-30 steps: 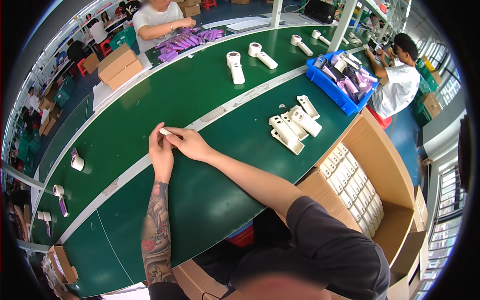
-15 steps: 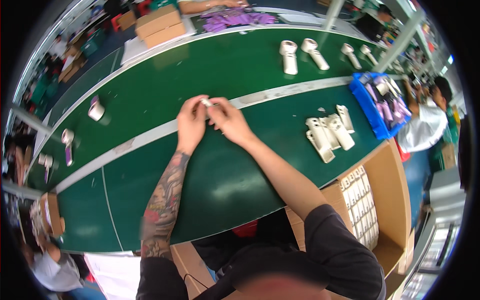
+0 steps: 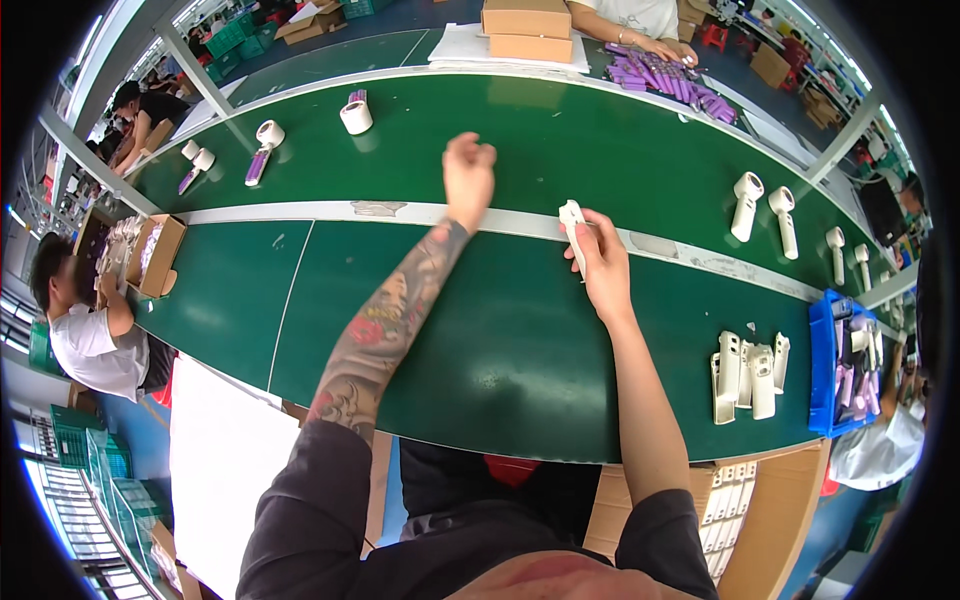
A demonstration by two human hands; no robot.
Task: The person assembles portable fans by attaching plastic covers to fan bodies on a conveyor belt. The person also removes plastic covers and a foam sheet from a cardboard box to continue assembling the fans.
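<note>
The right hand (image 3: 603,262) is clamped on a white handle part (image 3: 573,228) at the pale belt edge strip (image 3: 400,211). The left hand (image 3: 468,176) hovers loosely curled, holding nothing, over bare green belt (image 3: 560,130) farther away.

Small white plastic handle part (image 3: 572,232), elongated, tilted upright, held over pale strip on green table.

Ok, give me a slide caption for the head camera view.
Right hand holds a small white part over the green table; left hand raised, empty.
</note>
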